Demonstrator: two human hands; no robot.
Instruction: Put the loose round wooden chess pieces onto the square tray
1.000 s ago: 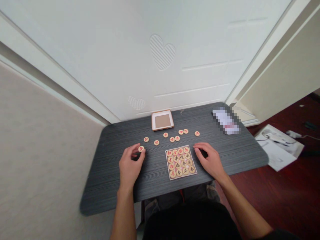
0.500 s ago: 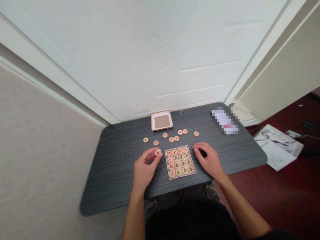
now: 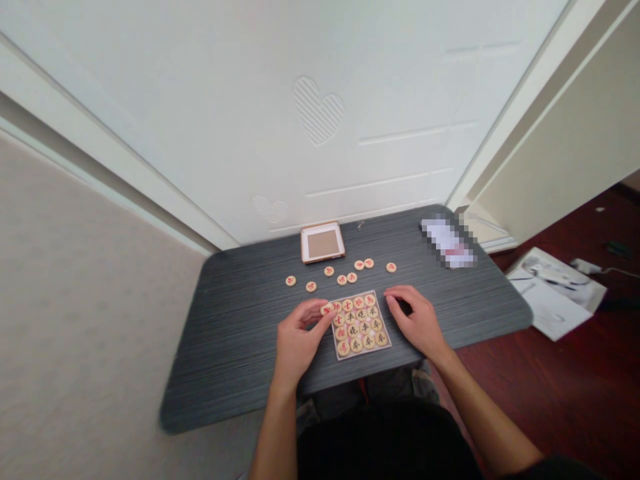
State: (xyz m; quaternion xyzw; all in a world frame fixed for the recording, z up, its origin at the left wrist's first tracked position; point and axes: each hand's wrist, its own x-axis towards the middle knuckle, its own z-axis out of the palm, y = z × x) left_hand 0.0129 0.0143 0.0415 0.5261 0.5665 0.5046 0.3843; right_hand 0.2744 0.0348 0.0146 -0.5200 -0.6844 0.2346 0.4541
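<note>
Pinching a red-marked disc (image 3: 327, 309) in the left hand (image 3: 296, 340), at the far-left corner of the square tray (image 3: 364, 353). Curling the right hand (image 3: 417, 321) loosely just right of the tray, thumb and fingertips slightly apart. Facing loose discs (image 3: 329, 271) farther off.

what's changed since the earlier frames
The left hand, holding a red-marked disc, has moved right, bringing it to the far-left corner of the disc-filled box. Nothing was newly grasped or released. The right hand, loose discs and shallow tray stayed put.
</note>
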